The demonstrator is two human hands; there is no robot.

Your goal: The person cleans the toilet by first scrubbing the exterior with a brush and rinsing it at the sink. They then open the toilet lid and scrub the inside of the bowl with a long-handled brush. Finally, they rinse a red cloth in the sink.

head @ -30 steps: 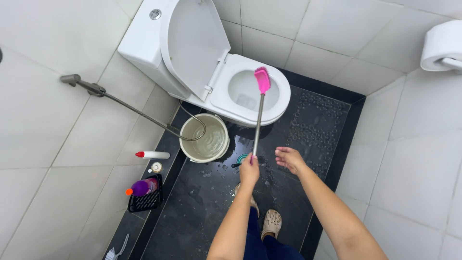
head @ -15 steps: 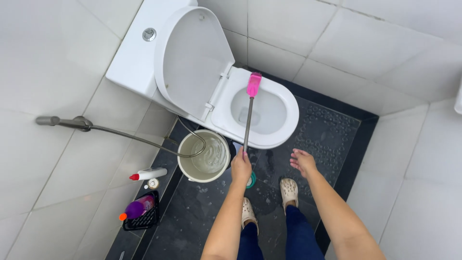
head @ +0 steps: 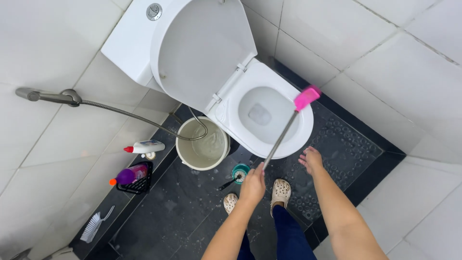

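While the left hand [head: 253, 184] grips the brush [head: 287, 126] handle, its pink head hangs over the toilet bowl [head: 269, 115] rim.
Looks like scrubbing's underway — head needs dipping into the bowl; right hand [head: 312, 160] is empty, fingers loosely apart.

Pink-headed brush [head: 288, 123] on metal pole, tilted over toilet bowl [head: 269, 115]
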